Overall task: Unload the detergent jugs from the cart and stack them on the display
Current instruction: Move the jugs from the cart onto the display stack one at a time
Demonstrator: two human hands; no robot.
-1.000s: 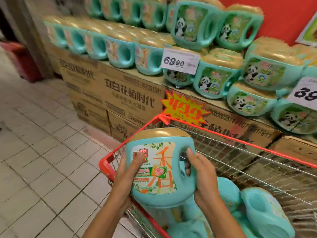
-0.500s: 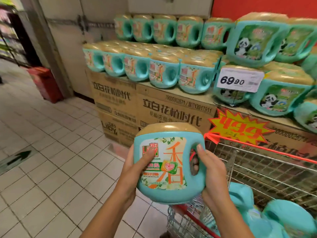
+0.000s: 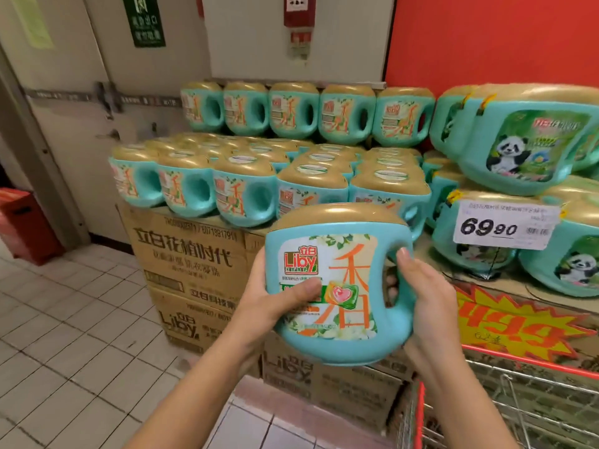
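I hold a teal detergent jug (image 3: 337, 254) with a gold lid upright in both hands, in front of the display. My left hand (image 3: 269, 303) grips its left side, thumb across the label. My right hand (image 3: 424, 296) wraps the handle on its right side. Behind it, the display (image 3: 246, 176) carries rows of matching jugs on cardboard cartons, with a second tier (image 3: 308, 111) at the back. The red-rimmed wire cart (image 3: 505, 400) shows at the lower right; its contents are out of view.
Panda-label jugs (image 3: 525, 147) are stacked at the right behind a 69.90 price card (image 3: 505, 225). A yellow starburst sign (image 3: 518, 322) hangs above the cart. Stacked cartons (image 3: 188, 264) form the base. A red bin (image 3: 22, 222) stands at the left on tiled floor.
Both hands lifted the jug up out of the cart and carried it left toward the display. My view swung left and up, so the cart slid to the lower right.
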